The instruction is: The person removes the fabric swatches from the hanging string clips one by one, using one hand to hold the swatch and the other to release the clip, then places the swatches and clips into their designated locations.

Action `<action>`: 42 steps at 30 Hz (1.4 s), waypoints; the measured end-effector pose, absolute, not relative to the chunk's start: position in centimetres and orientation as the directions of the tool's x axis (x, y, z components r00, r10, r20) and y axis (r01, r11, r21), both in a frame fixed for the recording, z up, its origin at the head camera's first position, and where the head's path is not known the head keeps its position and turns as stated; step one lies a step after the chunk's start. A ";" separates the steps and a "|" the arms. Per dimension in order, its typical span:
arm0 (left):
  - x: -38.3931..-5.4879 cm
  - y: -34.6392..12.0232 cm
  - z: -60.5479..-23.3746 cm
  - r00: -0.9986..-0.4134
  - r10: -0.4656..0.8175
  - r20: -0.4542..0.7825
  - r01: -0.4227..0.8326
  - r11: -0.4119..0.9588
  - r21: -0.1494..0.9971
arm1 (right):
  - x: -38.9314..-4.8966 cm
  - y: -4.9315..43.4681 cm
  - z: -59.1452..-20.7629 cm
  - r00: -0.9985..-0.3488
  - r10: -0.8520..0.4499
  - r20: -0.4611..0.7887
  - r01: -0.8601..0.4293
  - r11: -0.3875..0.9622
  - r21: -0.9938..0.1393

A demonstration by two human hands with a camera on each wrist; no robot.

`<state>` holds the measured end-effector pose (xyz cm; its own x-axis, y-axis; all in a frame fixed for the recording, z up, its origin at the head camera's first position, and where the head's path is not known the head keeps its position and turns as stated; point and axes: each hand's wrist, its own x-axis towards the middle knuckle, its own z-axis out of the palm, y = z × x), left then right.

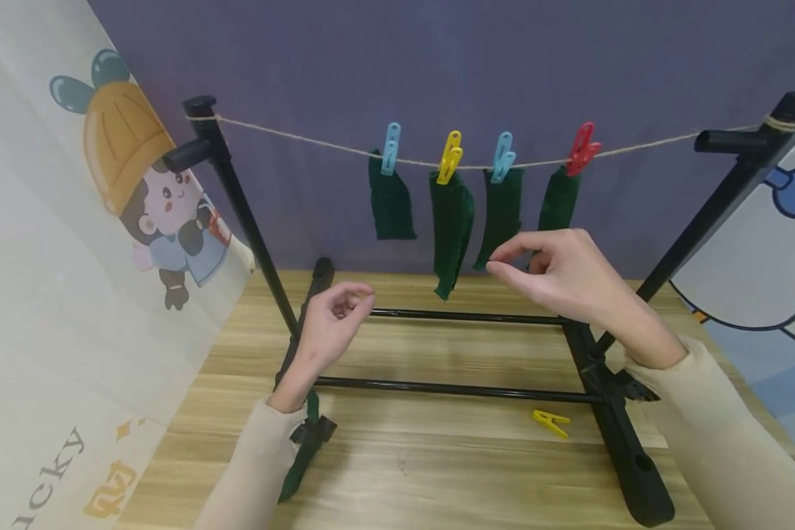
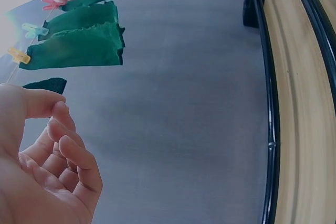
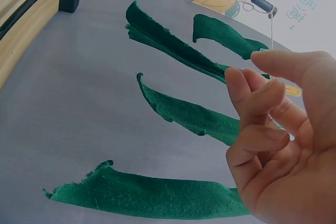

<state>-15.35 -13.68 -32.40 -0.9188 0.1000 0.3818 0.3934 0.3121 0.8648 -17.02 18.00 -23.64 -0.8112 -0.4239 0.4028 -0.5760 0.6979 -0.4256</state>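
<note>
A thin string (image 1: 291, 136) is tied between two black posts, and several dark green cloth strips hang from it by clothespins. From left to right these are a blue clothespin (image 1: 390, 149), a yellow clothespin (image 1: 450, 157), another blue clothespin (image 1: 503, 157) and a red clothespin (image 1: 582, 149). My right hand (image 1: 563, 276) is raised before the two right-hand strips, its fingers loosely bent with nothing between them. Lower down, my left hand (image 1: 334, 324) hovers near the left post, also holding nothing. The middle strip (image 3: 173, 51) looks doubled in the right wrist view.
A loose yellow clothespin (image 1: 551, 422) lies on the wooden table beside the right foot of the black rack (image 1: 626, 456). Two black crossbars (image 1: 464, 390) run low between its feet. Green cloth (image 1: 298, 471) lies by the left foot. A purple-grey backdrop (image 1: 477, 66) stands behind.
</note>
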 end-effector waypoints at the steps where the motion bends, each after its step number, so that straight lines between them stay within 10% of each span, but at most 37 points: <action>1: -15.3 -13.7 -32.3 -0.919 0.101 0.380 0.392 0.311 0.866 | -17.1 18.0 -23.6 -0.810 -0.424 0.406 -0.578 0.697 -0.424; 42: -16.8 -12.9 -28.5 -0.815 -0.039 0.579 0.546 0.283 0.788 | -16.6 12.9 -18.1 -0.664 -0.389 0.639 -0.719 0.565 -0.404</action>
<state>-16.81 -12.87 -28.47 -0.8147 -0.0391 0.5785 0.5462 0.2831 0.7884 -16.62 12.90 -18.12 -0.6641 -0.3888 0.6386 -0.7194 0.5647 -0.4043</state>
